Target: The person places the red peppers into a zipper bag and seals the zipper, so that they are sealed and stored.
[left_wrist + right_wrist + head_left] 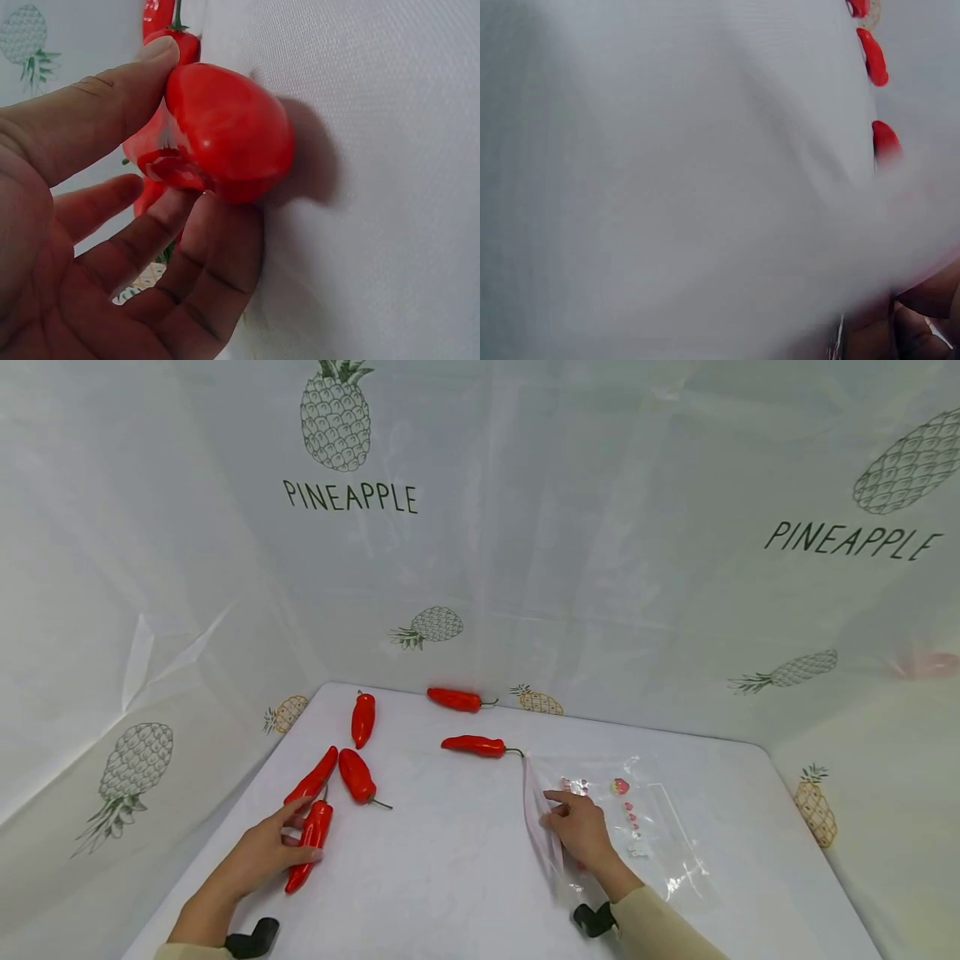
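Note:
My left hand (261, 853) grips a red pepper (317, 827) at the left of the table, thumb on one side and fingers on the other. In the left wrist view, the blunt end of this pepper (236, 135) faces the camera, close to the white surface. My right hand (587, 833) pinches the open edge of a clear plastic zip bag (660, 827) printed with small red pictures. The bag lies flat. Blurred film fills much of the right wrist view, with only part of the fingers (922, 330) showing at lower right.
A second red pepper (315, 777) lies just beyond my left hand, with another pepper (357, 775) beside it. Farther back are a pepper (363, 720) at left and two near the middle, one (457, 699) by the back edge, one (474, 745) nearer the bag. Pineapple-printed sheeting (570, 568) surrounds the table.

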`<action>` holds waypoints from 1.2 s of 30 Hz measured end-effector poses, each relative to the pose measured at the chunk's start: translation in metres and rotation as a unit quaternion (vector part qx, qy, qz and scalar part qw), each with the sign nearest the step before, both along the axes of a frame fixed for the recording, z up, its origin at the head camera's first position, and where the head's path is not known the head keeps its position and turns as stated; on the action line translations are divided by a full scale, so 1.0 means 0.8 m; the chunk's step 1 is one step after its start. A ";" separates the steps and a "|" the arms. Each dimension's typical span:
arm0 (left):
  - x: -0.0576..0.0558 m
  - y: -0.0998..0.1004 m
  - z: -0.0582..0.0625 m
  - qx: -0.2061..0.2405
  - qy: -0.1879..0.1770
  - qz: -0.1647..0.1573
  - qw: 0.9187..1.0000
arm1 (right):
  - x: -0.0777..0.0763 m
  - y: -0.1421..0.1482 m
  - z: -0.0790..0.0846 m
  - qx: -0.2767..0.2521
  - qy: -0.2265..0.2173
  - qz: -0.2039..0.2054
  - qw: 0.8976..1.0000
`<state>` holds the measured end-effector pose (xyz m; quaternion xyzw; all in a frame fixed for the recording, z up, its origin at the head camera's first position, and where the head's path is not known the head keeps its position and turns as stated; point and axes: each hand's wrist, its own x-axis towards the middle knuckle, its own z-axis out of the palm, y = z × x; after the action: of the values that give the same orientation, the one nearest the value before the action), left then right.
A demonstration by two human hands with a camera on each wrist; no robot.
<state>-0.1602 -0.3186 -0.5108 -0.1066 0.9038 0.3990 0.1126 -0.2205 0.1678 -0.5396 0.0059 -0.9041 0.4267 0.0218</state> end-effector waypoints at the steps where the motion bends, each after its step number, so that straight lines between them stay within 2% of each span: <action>1: 0.000 0.000 0.000 -0.001 -0.001 -0.001 1.000 | 0.000 0.000 0.000 -0.004 0.002 -0.004 1.000; 5: -0.001 0.002 0.002 -0.010 -0.003 -0.007 1.000 | -0.001 0.000 0.002 -0.018 0.005 -0.021 1.000; 10: -0.001 0.003 0.004 -0.023 -0.006 -0.012 1.000 | -0.001 -0.002 0.010 -0.060 -0.030 -0.034 0.997; 14: -0.002 0.003 0.005 -0.035 -0.012 -0.012 0.999 | 0.001 -0.004 0.016 -0.092 -0.054 -0.033 0.994; 20: -0.003 0.002 0.006 -0.042 -0.032 -0.018 0.998 | 0.003 -0.006 0.021 -0.105 -0.059 -0.020 0.993; 25: -0.003 0.001 0.007 -0.038 -0.037 -0.019 0.998 | 0.007 -0.006 0.032 -0.129 -0.065 -0.021 0.989; 31: -0.002 0.002 0.008 -0.025 -0.022 -0.013 0.999 | 0.008 -0.007 0.041 -0.147 -0.060 -0.023 0.987; 36: -0.001 0.005 0.011 0.021 -0.014 -0.013 1.000 | 0.010 -0.009 0.050 -0.151 -0.047 -0.021 0.987</action>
<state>-0.1609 -0.3142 -0.5017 -0.0984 0.8948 0.4148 0.1327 -0.2123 0.1603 -0.4998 -0.0361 -0.8293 0.5575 -0.0111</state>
